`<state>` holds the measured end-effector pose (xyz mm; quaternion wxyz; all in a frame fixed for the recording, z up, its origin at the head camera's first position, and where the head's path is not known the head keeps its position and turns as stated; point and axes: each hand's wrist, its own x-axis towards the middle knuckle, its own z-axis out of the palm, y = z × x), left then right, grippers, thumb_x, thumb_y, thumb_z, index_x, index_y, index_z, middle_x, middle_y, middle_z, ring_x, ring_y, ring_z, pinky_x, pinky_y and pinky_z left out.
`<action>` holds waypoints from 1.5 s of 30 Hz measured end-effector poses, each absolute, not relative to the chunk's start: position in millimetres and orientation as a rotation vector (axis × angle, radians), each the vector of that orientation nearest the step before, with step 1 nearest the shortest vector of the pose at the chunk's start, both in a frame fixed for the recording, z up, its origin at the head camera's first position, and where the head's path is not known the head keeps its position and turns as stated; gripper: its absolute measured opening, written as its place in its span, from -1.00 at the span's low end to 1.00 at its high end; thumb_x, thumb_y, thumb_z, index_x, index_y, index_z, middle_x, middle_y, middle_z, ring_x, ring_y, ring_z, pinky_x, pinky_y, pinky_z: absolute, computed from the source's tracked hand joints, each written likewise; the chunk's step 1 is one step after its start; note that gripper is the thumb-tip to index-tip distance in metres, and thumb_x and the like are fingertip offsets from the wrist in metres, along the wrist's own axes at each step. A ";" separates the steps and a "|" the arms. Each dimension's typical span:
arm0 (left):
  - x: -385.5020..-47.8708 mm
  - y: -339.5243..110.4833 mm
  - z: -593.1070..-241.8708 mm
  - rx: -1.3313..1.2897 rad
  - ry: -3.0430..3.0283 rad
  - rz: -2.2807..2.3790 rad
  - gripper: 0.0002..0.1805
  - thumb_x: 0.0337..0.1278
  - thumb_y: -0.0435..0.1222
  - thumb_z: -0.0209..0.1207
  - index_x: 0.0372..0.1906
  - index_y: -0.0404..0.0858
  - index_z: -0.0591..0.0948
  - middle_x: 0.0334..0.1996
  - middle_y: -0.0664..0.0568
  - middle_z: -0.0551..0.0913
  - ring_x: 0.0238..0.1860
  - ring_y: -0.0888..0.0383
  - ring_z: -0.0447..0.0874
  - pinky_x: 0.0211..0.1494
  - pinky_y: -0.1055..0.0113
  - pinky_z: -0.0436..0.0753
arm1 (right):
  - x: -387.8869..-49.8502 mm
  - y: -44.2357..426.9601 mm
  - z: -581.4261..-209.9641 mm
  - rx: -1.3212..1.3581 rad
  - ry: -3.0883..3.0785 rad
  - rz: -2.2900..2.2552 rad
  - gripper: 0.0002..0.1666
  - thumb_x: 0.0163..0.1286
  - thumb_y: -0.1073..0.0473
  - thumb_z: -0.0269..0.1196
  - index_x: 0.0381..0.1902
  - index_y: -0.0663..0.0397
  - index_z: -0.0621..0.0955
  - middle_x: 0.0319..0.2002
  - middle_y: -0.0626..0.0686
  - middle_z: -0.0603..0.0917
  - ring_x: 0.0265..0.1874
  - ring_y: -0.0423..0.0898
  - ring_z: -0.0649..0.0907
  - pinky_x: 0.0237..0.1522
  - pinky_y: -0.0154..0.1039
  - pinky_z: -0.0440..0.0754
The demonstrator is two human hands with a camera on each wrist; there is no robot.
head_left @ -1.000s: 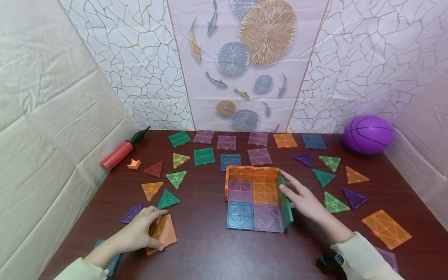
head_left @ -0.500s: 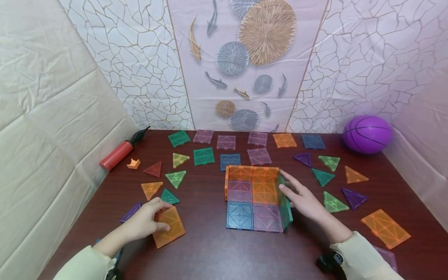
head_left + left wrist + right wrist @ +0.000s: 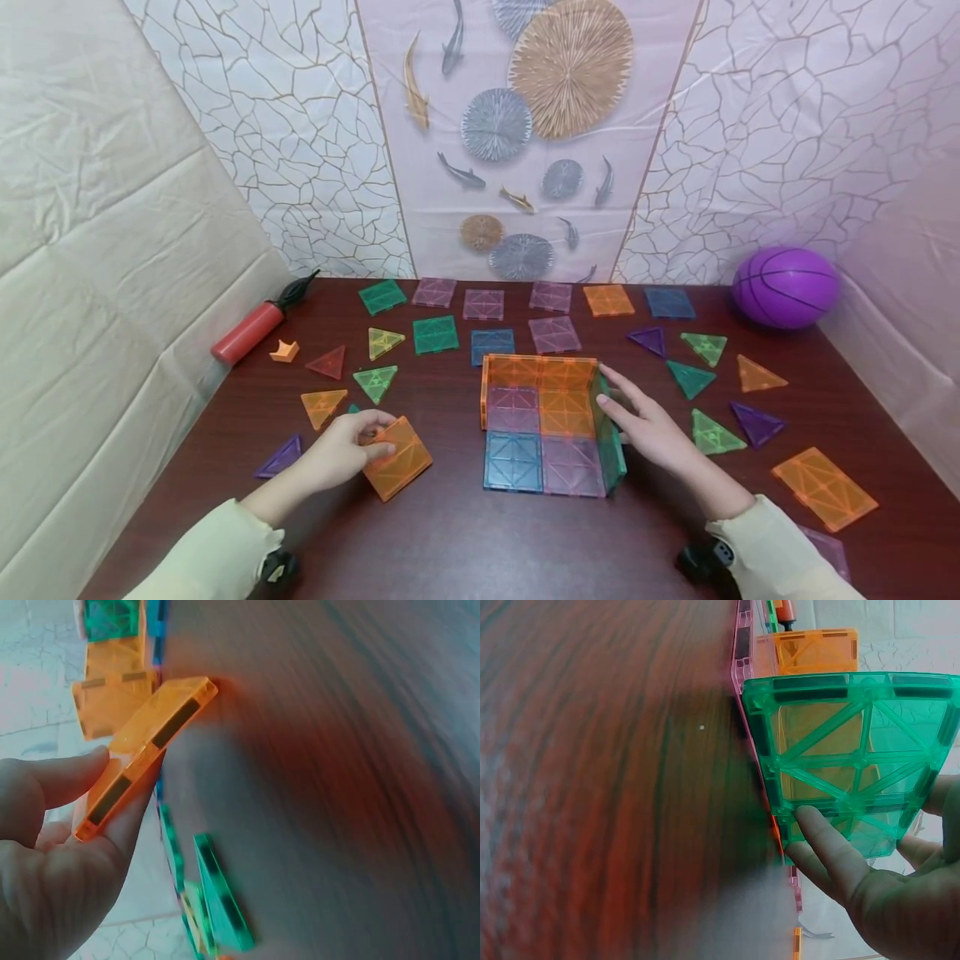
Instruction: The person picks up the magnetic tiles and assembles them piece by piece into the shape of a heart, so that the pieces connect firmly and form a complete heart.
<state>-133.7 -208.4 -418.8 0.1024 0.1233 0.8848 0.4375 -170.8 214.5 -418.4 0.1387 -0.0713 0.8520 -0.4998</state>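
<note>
My left hand [image 3: 337, 454] pinches a see-through orange magnetic tile [image 3: 402, 461] over the table, left of a half-built box. In the left wrist view the thumb and fingers hold the tile [image 3: 154, 720] tilted, its edge magnets showing. The box has a floor of square tiles, with a blue tile [image 3: 513, 461] at front left. Orange walls [image 3: 543, 369] stand at the back and back left. My right hand [image 3: 652, 432] holds the green right wall [image 3: 613, 454]. In the right wrist view its fingers lie on both sides of that wall [image 3: 825, 735].
Square tiles such as a green one [image 3: 435, 334] lie behind the box. Triangles lie left and right, including a purple one [image 3: 757, 423]. An orange rectangular tile [image 3: 825, 488] lies at right. A purple ball [image 3: 786, 287] and a red hand pump [image 3: 249, 332] stand at the back corners.
My left hand has lifted the orange tile and carried it right and away from me, toward the box, turning it. My right hand has stayed at the green wall.
</note>
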 end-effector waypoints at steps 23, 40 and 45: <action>-145.0 -132.0 -433.2 -0.056 2.351 1.709 -0.70 0.23 -0.46 0.16 0.04 -0.39 0.44 -0.42 -0.12 0.63 -0.47 0.15 0.60 -0.41 0.33 0.59 | -169.7 214.1 -420.1 -0.205 2.430 -1.481 -0.24 0.53 -0.14 -0.05 0.55 -0.19 -0.04 0.41 0.43 0.10 0.24 0.38 0.39 -0.08 0.05 0.64; -137.3 -106.0 -427.1 -0.182 2.387 1.709 -0.66 0.24 -0.44 0.15 0.07 -0.42 0.39 -0.30 -0.20 0.60 -0.43 0.12 0.64 -0.34 0.25 0.68 | -169.6 213.7 -418.5 -0.234 2.420 -1.496 -0.23 0.54 -0.11 -0.04 0.55 -0.15 -0.06 0.41 0.46 0.10 0.25 0.38 0.38 -0.09 0.06 0.64; -135.7 -101.1 -424.4 -0.164 2.347 1.731 -0.66 0.25 -0.39 0.17 0.06 -0.41 0.38 -0.26 -0.20 0.62 -0.37 0.10 0.65 -0.28 0.22 0.68 | -169.6 214.0 -418.5 -0.242 2.426 -1.494 -0.24 0.55 -0.09 -0.05 0.55 -0.14 -0.06 0.41 0.46 0.09 0.25 0.39 0.37 -0.08 0.07 0.64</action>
